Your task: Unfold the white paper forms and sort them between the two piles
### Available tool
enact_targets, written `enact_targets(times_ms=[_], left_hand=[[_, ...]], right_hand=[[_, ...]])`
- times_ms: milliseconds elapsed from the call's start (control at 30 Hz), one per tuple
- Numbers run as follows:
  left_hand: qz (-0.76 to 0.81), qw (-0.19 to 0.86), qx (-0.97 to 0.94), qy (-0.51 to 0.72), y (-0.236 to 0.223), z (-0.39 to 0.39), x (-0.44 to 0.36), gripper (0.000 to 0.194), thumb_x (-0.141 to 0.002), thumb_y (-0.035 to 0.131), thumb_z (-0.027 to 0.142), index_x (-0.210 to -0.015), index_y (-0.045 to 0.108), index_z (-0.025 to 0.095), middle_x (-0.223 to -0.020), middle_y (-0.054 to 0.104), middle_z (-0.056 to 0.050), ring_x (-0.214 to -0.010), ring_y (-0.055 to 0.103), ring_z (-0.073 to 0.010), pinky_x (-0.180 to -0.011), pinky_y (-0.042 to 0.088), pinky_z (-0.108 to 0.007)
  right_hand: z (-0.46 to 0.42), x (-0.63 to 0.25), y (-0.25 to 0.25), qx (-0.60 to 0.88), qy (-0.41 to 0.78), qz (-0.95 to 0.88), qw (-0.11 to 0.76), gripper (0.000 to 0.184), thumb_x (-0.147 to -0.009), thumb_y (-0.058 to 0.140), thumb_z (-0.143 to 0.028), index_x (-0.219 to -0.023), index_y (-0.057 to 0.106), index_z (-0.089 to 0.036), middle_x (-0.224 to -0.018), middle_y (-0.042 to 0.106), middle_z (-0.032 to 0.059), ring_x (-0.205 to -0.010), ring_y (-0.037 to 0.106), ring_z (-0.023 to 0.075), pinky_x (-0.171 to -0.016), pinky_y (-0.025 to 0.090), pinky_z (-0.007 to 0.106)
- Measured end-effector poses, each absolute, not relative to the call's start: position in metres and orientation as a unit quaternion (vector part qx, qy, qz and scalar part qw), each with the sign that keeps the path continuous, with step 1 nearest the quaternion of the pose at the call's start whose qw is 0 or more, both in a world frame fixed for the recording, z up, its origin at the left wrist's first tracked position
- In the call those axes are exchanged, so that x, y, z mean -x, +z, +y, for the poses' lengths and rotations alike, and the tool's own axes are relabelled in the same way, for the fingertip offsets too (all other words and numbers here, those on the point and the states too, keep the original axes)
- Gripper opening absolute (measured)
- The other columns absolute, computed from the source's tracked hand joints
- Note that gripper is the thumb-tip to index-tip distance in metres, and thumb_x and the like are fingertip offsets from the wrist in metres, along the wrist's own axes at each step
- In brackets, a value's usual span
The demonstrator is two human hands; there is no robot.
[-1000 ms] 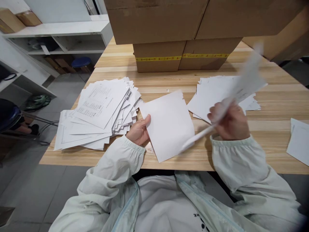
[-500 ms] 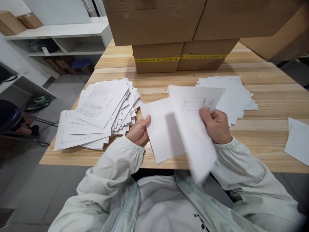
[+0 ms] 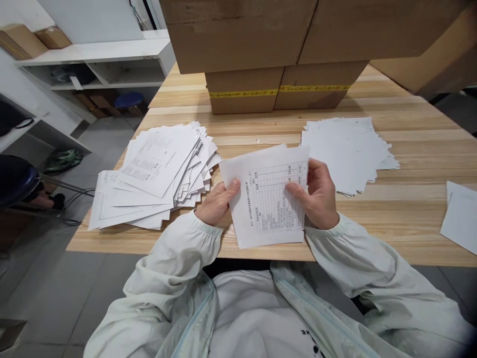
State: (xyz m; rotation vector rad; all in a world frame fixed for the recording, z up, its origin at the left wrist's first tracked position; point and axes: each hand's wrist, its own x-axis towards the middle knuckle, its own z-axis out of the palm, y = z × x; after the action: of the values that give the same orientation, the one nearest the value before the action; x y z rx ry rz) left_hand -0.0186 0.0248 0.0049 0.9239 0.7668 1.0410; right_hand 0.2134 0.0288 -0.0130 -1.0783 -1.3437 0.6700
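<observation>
Between my hands is a small set of paper sheets (image 3: 270, 199), held just over the table's near edge. The top sheet carries a printed table of text, turned sideways to me. My left hand (image 3: 219, 201) pinches the left edge, thumb on top and fingers beneath. At the right edge my right hand (image 3: 316, 194) grips the sheets, its thumb lying on the print. A thick, uneven pile of printed papers (image 3: 149, 174) lies left of my left hand. Beyond my right hand rests another pile of papers (image 3: 346, 151), its top sheet blank.
Cardboard boxes (image 3: 242, 92) with yellow tape stand at the back of the wooden table (image 3: 402, 214), larger boxes stacked above them. More paper (image 3: 462, 214) lies at the far right. A blue stool (image 3: 128, 100) and white shelves (image 3: 97, 52) are off to the left.
My right hand has moved slightly left and laid its printed sheet over the sheet in my left hand. The two now overlap, held by both hands.
</observation>
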Motion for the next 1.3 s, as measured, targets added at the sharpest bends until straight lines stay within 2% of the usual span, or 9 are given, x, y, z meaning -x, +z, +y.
enact_targets(times_ms=[67,200,300,433,533,667,867,1067,1300], left_hand=[[0.336,0.653,-0.480,0.480,0.027,0.018,0.019,0.046,-0.080,0.075,0.060,-0.097,0.079,0.018,-0.103,0.079,-0.011,-0.125,0.064,-0.0385,-0.103,0.054,-0.050],[0.338,0.585,-0.520,0.522,0.065,0.002,0.018,0.023,-0.076,0.085,0.040,-0.090,0.082,0.021,-0.096,0.078,-0.005,-0.127,0.060,-0.0388,-0.099,0.054,-0.047],[0.359,0.559,-0.518,0.538,0.067,0.000,0.018,0.025,-0.072,0.087,0.043,-0.083,0.082,0.021,-0.089,0.077,-0.006,-0.113,0.066,-0.0368,-0.091,0.054,-0.045],[0.372,0.533,-0.537,0.537,0.048,0.007,0.016,0.043,-0.070,0.082,0.062,-0.082,0.081,0.020,-0.086,0.077,-0.007,-0.094,0.070,-0.0291,-0.089,0.054,-0.042],[0.368,0.521,-0.562,0.526,0.038,0.010,0.013,0.047,-0.075,0.077,0.065,-0.085,0.080,0.019,-0.086,0.077,-0.006,-0.088,0.070,-0.0251,-0.084,0.055,-0.039],[0.357,0.497,-0.596,0.520,0.035,0.011,0.009,0.046,-0.082,0.072,0.063,-0.086,0.079,0.018,-0.085,0.077,-0.006,-0.081,0.069,-0.0214,-0.077,0.055,-0.035],[0.329,0.484,-0.605,0.540,0.032,0.012,0.003,0.040,-0.086,0.070,0.058,-0.093,0.079,0.019,-0.093,0.079,-0.007,-0.087,0.072,-0.0218,-0.081,0.056,-0.034],[0.318,0.481,-0.595,0.560,0.031,0.010,-0.006,0.037,-0.084,0.075,0.052,-0.100,0.078,0.018,-0.100,0.080,-0.008,-0.091,0.073,-0.0218,-0.081,0.058,-0.032],[0.321,0.436,-0.604,0.584,0.032,0.004,-0.009,0.026,-0.093,0.068,0.044,-0.094,0.080,0.021,-0.089,0.079,-0.004,-0.082,0.072,-0.0179,-0.076,0.058,-0.030]], right_hand=[[0.030,-0.216,-0.008,0.420,0.332,-0.580,0.615,0.055,-0.067,0.088,-0.055,-0.111,0.069,-0.028,-0.105,0.074,0.0037,-0.094,0.070,0.0222,-0.081,0.059,0.037],[0.022,-0.216,0.001,0.396,0.301,-0.589,0.637,0.025,-0.075,0.084,-0.049,-0.086,0.077,-0.028,-0.087,0.079,0.0028,-0.082,0.074,0.0244,-0.076,0.062,0.042],[0.017,-0.215,-0.001,0.391,0.264,-0.586,0.658,0.014,-0.075,0.085,-0.039,-0.084,0.079,-0.029,-0.084,0.079,0.0010,-0.078,0.074,0.0239,-0.074,0.063,0.042],[0.017,-0.215,-0.011,0.392,0.305,-0.601,0.627,0.019,-0.079,0.083,-0.037,-0.096,0.080,-0.029,-0.098,0.081,0.0030,-0.089,0.077,0.0257,-0.080,0.065,0.044],[0.019,-0.215,-0.016,0.390,0.306,-0.612,0.616,0.021,-0.082,0.081,-0.040,-0.099,0.079,-0.028,-0.101,0.081,0.0030,-0.093,0.077,0.0255,-0.081,0.065,0.043],[0.018,-0.213,-0.015,0.377,0.297,-0.615,0.625,0.020,-0.082,0.081,-0.039,-0.098,0.079,-0.028,-0.099,0.082,0.0024,-0.090,0.078,0.0237,-0.078,0.066,0.039],[0.015,-0.210,-0.010,0.380,0.287,-0.602,0.641,0.023,-0.079,0.082,-0.043,-0.094,0.079,-0.027,-0.094,0.081,0.0032,-0.084,0.077,0.0241,-0.073,0.066,0.039],[0.010,-0.210,-0.012,0.376,0.283,-0.624,0.623,0.026,-0.081,0.080,-0.042,-0.101,0.078,-0.025,-0.095,0.080,0.0054,-0.092,0.077,0.0259,-0.083,0.065,0.044],[0.008,-0.207,-0.004,0.408,0.238,-0.551,0.688,0.025,-0.073,0.086,-0.044,-0.087,0.077,-0.025,-0.086,0.080,0.0036,-0.076,0.075,0.0232,-0.068,0.064,0.040]])
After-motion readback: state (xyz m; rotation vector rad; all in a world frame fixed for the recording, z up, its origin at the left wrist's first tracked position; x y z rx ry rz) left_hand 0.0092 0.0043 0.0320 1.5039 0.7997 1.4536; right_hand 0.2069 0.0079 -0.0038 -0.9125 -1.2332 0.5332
